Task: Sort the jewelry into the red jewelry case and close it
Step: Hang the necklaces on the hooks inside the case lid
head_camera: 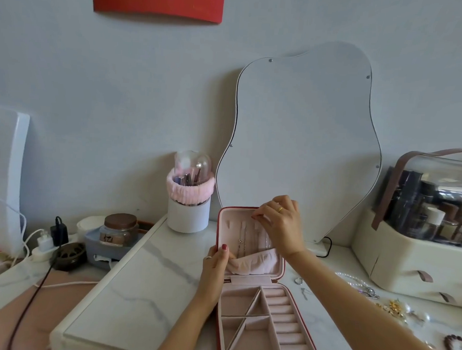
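The case (249, 281) lay open on the marble top, lid propped upright. Left hand (217, 261) gripped the lid's left edge, thumb curled over the rim. Right hand (278, 224) pinched at the lid's top hooks, where a chain (240, 241) hung; couldn't tell what was between the fingertips. I'd guess chains are light, floppy and tangle easy, so grab by the clasp end. Pearls (352, 279) and a bracelet (455, 348) waited to the right.
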